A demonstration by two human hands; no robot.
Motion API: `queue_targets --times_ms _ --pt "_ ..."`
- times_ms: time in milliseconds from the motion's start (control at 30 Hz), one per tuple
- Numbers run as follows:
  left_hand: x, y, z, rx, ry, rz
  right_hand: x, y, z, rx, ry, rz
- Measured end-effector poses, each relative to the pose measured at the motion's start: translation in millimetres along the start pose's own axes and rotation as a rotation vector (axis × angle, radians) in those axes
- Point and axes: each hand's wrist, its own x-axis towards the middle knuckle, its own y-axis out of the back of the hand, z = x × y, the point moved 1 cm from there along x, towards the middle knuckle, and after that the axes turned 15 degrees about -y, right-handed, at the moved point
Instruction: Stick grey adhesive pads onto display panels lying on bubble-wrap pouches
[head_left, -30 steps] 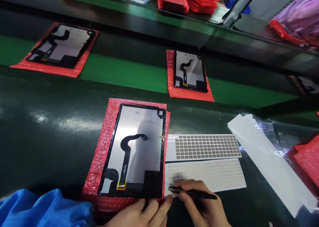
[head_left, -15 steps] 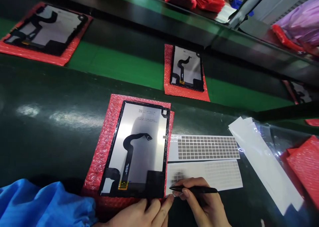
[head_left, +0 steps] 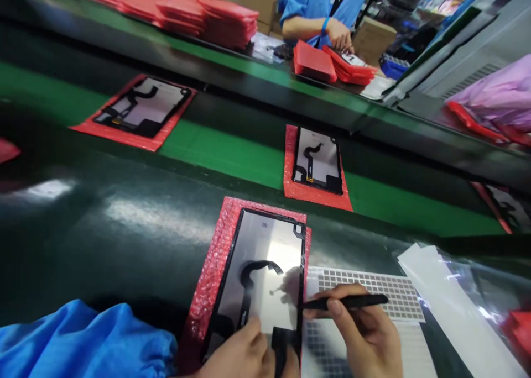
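A display panel (head_left: 265,245), silver-backed with a black rim, lies on a red bubble-wrap pouch (head_left: 207,273). Its black flex cable (head_left: 248,278) curves across the back. My left hand (head_left: 253,353) is on the lower part of the panel, fingers bent and close together; what they pinch, if anything, is hidden. In my right hand (head_left: 365,328) are slim black tweezers (head_left: 357,302), held like a pen, their tip at the panel's right edge. Beneath that hand lie a sheet of small grey square stickers (head_left: 398,295) and a second such sheet (head_left: 404,347), partly covered.
Two more panels, one left (head_left: 166,99) and one right (head_left: 323,151), lie on red pouches on the green belt (head_left: 232,157). White strips (head_left: 452,306) lie at right. Beyond stand red pouch stacks (head_left: 228,21) and a co-worker's hand (head_left: 338,35).
My view has tilted up, showing the co-worker. My left hand has gone from the panel's lower edge onto its surface. My right hand has lifted the tweezers from the lower sticker sheet to the panel's edge.
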Motion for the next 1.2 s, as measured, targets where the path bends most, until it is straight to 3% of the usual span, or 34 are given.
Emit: queue_targets --times_ms 100,200,367,600,800,1033,1200 --pt "-3 11.0 -32 0.059 0.15 -0.142 24 -35 -10 0.014 0.015 -0.108" --pt "-5 14.5 -54 0.003 0.172 -0.232 41 -68 -18 0.071 -0.001 -0.122" --pt "-12 9.3 -72 -0.126 0.139 -0.205 60 -98 -21 -0.022 0.064 -0.085" --pt "-18 -3.6 -71 -0.027 0.136 -0.033 64 -104 -19 -0.112 0.036 -0.07" --pt "-15 3.0 -77 0.036 0.184 0.066 62 -106 -17 -0.107 -0.056 0.008" --pt "-17 -0.3 -73 -0.001 0.178 0.031 67 -102 -16 -0.198 0.052 -0.073" --pt "-15 0.3 -74 -0.074 0.189 -0.01 65 -106 -17 -0.165 -0.002 -0.022"
